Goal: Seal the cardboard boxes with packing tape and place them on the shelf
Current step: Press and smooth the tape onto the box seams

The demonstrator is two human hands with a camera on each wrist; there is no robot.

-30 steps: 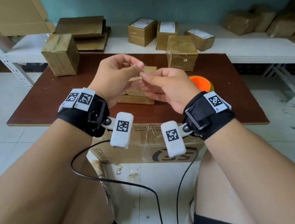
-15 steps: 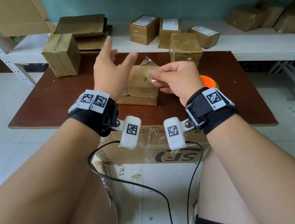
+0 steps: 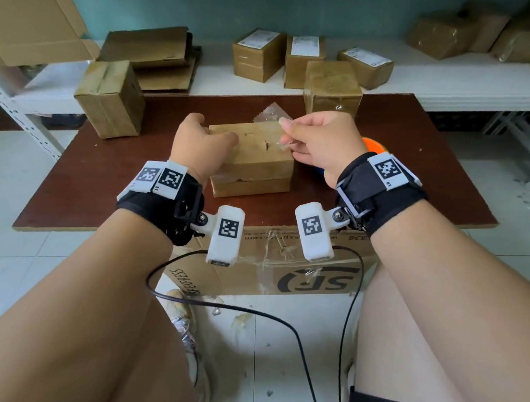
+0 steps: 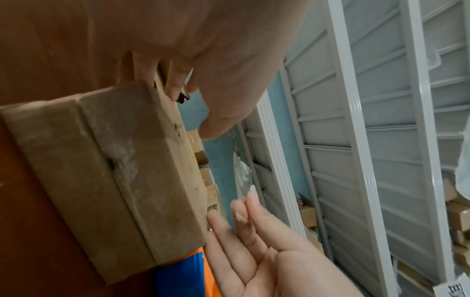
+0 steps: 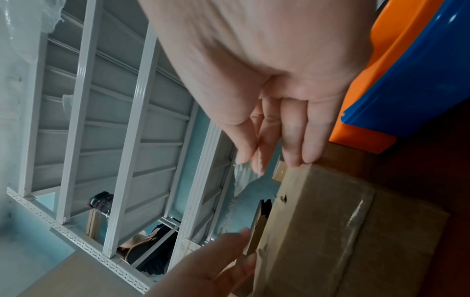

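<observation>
A small cardboard box point(image 3: 250, 157) is seen in the middle of the head picture, set on a dark brown table point(image 3: 96, 169). The left hand point(image 3: 201, 147) is laid on the left part of the box top, with the fingers bent over the far edge. A clear strip of packing tape point(image 3: 271, 117) is pinched between the thumb and first finger of the right hand point(image 3: 319, 142), just above the right side of the box top. The other fingers of that hand are held loose, and two of them are touching the box edge in the right wrist picture.

An orange and blue tape holder point(image 3: 372, 144) is partly hidden behind the right hand. Two more brown boxes are stood on the table, one at the upper left point(image 3: 110, 98) and one at the upper right point(image 3: 332, 89). Behind them, near the top of the picture, a white shelf point(image 3: 438, 82) is filled with other taped boxes. A big printed carton point(image 3: 262, 264) is seen under the table edge.
</observation>
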